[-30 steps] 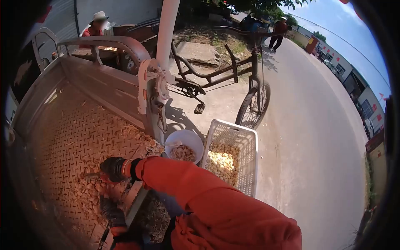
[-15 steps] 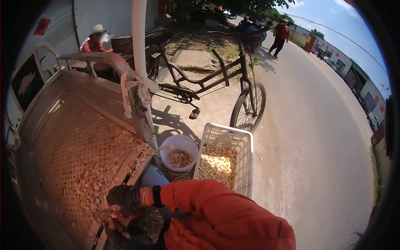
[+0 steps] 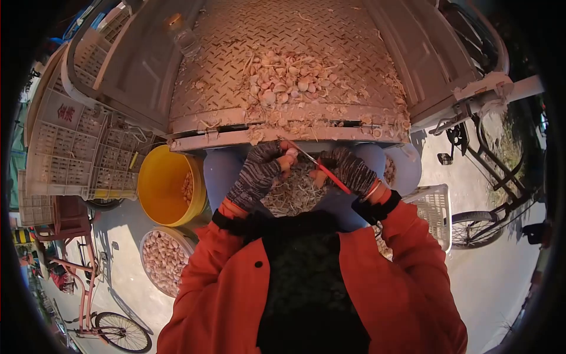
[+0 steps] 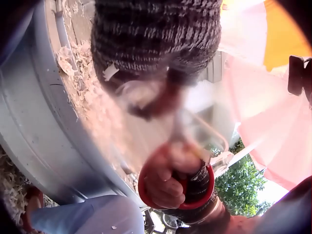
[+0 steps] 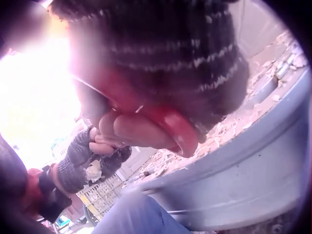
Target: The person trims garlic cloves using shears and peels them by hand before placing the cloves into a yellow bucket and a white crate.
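Both hands wear dark striped fingerless gloves and meet over the person's lap, just below the edge of the metal truck bed (image 3: 236,137). My right hand (image 3: 351,168) grips red-handled scissors (image 3: 335,177), its fingers through the red loops. The blades point up and left to the left hand. My left hand (image 3: 258,174) has its fingers curled round garlic, mostly hidden by the fingers; a pale garlic piece (image 5: 93,170) shows at its palm in the right wrist view. On the bed beyond the hands lies a heap of pinkish garlic (image 3: 286,79) among loose skins.
A yellow bucket (image 3: 159,189) and a tub of garlic (image 3: 165,259) stand at left, near stacked crates (image 3: 65,141). To the right are a whitish bucket (image 3: 408,168), a white crate (image 3: 439,206) and a bicycle (image 3: 474,230). Dry trimmings (image 3: 292,197) lie between the knees.
The head view has swung from the road and bicycle to face the truck bed straight on. Both hands have come back from the garlic heap to above the lap, scissors still in the right.
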`<state>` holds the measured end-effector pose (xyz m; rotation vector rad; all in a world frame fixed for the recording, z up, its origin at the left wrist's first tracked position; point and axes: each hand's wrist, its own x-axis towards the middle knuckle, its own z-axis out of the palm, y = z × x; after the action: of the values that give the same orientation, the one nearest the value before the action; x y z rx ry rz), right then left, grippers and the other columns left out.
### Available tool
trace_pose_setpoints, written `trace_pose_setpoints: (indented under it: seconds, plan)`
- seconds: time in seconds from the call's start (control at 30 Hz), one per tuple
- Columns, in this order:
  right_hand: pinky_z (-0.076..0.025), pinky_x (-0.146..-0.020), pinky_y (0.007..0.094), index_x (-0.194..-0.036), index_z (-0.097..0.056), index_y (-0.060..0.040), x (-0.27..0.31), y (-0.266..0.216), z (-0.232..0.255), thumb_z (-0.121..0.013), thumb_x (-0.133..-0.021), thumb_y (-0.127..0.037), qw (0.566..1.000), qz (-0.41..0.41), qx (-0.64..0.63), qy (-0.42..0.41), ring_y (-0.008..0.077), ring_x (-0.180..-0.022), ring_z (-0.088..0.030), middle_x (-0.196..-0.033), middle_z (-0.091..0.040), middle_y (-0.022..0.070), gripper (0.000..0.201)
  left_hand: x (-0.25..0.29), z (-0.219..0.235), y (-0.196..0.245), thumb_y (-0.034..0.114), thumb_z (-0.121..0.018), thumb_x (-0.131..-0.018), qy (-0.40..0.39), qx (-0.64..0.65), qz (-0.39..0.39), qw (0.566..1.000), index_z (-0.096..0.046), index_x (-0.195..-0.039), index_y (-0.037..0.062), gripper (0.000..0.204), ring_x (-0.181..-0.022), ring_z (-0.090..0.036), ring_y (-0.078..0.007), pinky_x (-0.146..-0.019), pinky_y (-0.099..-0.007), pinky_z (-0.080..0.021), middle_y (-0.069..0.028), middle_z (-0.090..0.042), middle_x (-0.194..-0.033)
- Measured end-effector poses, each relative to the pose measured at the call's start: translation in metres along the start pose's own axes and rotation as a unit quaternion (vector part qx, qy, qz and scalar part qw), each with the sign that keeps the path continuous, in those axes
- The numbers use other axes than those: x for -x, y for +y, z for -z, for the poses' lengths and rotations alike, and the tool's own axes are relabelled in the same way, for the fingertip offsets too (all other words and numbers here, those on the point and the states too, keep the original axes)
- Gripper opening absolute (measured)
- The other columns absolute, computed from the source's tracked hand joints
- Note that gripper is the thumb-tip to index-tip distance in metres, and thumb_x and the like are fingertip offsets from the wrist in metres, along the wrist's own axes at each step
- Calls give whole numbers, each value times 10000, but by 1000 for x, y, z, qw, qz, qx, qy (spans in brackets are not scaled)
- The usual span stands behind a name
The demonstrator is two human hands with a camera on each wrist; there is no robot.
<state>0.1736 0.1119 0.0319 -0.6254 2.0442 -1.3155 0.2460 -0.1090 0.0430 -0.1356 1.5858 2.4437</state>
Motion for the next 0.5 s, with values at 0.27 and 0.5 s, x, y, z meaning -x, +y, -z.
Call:
trace_pose_setpoints:
  seconds: [0.27, 0.5]
  plan:
    - [-497, -666, 334, -902, -581, 9, -82, 23, 64, -679, -761, -156, 941, 59, 189, 275, 229, -716, -619, -788, -634, 151, 238, -28, 69, -13, 218, -624, -741, 93, 182, 36, 978, -565, -974, 51, 292, -621, -514, -146, -512, -241, -416, -25, -537, -807]
    - [-480, -756, 419, -998, -593, -35, -180, -15, 34, -671, -744, -224, 896, 164, 354, 214, 322, -858, -600, -904, -623, 157, 326, -133, 53, 21, 210, -580, -827, 153, -605, -141, 768, -611, -1036, -25, 316, -728, -613, -233, -702, -328, -509, -151, -639, -854]
